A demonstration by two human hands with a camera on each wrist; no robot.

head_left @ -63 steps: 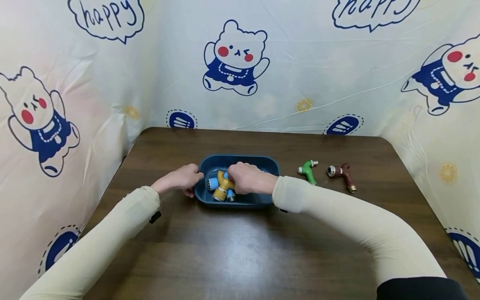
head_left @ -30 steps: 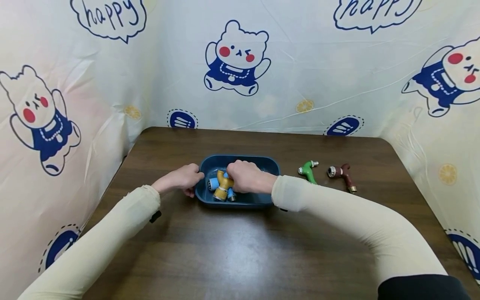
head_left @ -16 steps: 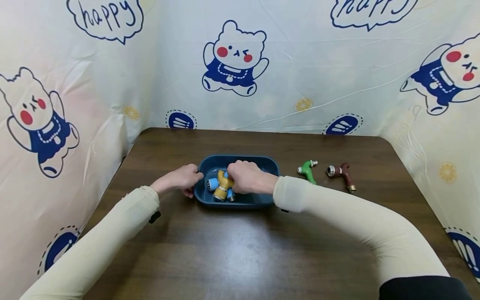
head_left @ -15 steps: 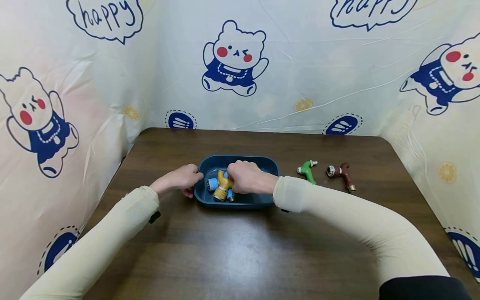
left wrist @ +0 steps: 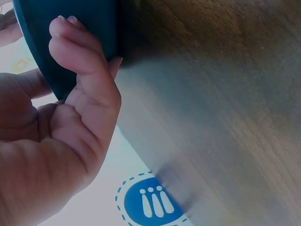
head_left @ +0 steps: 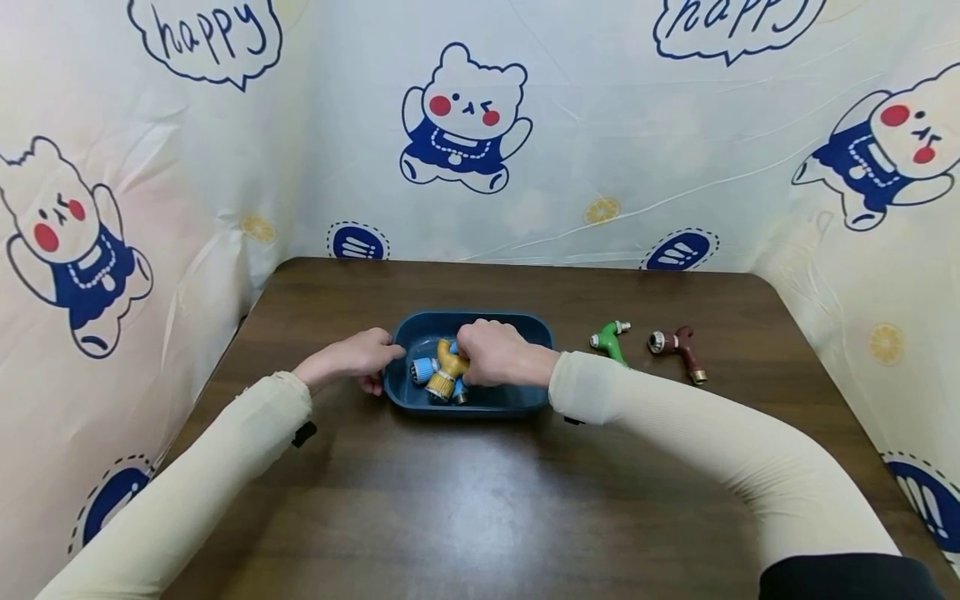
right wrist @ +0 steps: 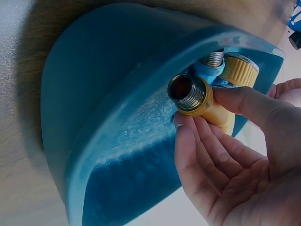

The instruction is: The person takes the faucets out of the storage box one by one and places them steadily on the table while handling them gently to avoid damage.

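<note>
Yellow tap, its pipe end threaded metal, was pinched between thumb and fingers of a person's right hand, inside a dark teal tray and crossing over a blue tap. The left hand gripped the tray's left end, thumb at the rim. Because the two taps overlapped so closely, one could have snagged and dragged the other; the rounded yellow body might also have twisted in a fingertip hold, and a tug by the left hand could have slid the tray. Compared with two seconds earlier, little differed: the view had shifted slightly, while both hands kept nearly the same places.
</note>
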